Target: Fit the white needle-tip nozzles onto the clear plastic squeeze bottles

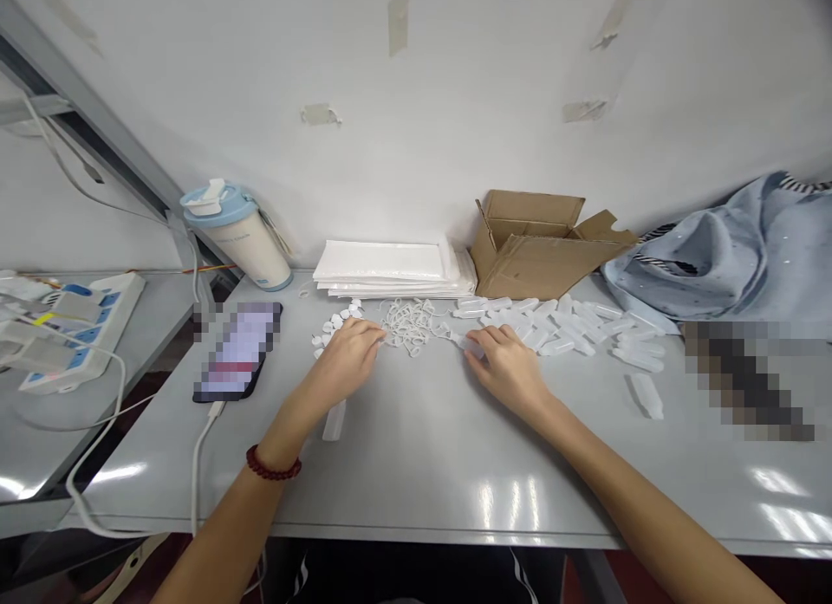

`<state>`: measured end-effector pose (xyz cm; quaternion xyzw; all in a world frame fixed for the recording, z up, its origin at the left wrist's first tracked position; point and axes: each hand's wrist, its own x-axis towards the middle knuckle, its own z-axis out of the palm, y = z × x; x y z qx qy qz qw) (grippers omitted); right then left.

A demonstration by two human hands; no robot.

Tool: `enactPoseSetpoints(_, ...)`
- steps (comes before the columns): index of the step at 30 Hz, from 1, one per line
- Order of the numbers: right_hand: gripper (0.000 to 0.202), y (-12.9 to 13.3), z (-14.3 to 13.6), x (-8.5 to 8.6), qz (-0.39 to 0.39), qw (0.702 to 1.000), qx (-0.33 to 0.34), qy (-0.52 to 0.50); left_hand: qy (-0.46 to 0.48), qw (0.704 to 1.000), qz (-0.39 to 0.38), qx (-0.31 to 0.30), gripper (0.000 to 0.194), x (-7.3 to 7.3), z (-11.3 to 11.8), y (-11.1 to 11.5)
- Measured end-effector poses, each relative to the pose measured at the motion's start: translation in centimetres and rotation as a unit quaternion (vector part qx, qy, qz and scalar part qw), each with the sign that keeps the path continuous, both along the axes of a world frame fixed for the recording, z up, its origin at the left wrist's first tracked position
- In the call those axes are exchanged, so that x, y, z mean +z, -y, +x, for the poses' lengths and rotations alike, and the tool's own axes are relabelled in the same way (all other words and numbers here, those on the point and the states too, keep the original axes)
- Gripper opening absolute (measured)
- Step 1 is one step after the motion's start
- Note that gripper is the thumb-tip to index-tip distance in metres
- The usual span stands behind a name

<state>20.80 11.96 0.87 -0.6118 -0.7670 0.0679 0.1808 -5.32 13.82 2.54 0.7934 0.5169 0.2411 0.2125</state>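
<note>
Small white caps (pixel 334 321) lie beside my left hand (pixel 351 353), whose fingers are pinched together at the left edge of a heap of thin white loops (pixel 409 322). What those fingertips hold is too small to make out. My right hand (pixel 507 366) is closed around a translucent plastic tube (pixel 464 342), with its end showing to the left of the fingers. Many similar tubes (pixel 565 325) are spread behind and to the right of that hand. One tube (pixel 334 420) lies apart below my left hand, and another (pixel 645 396) rests at the right.
White padded envelopes (pixel 390 270) are stacked by the wall, beside an open cardboard box (pixel 539 262). A tumbler (pixel 243 240), a phone (pixel 239 353) with a cable and a power strip (pixel 87 331) are at the left. Blue cloth (pixel 728 257) lies at the right.
</note>
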Motion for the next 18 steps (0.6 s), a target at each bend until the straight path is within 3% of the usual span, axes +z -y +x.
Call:
enactPoseSetpoints(3, 0.021, 0.2, -0.2, 0.4, -0.001, 1.000, -0.002, -0.026, 0.072, 0.995, -0.034, 0.054, 0.022, 0.8, 0.1, 0.4)
enactPoseSetpoints(6, 0.023, 0.6, -0.9, 0.8, -0.029, 0.990, 0.012, -0.139, 0.162, 0.977, -0.101, 0.091, 0.018, 1.3, 0.2, 0.9)
enactPoseSetpoints(10, 0.026, 1.5, -2.7, 1.3, -0.104, 0.938, 0.047, -0.327, 0.283, 0.931, -0.214, 0.084, 0.025, 1.6, 0.6, 1.7)
enactPoseSetpoints(14, 0.027, 2.5, -4.3, 1.4, -0.139, 0.911, 0.093, -0.376, 0.368, 0.879, -0.295, 0.067, 0.034, 1.5, 0.9, 2.6)
enactPoseSetpoints(18, 0.028, 3.3, -4.9, 1.3, -0.149, 0.908, 0.105, -0.377, 0.416, 0.841, -0.340, 0.063, 0.029, 1.4, 1.0, 2.9)
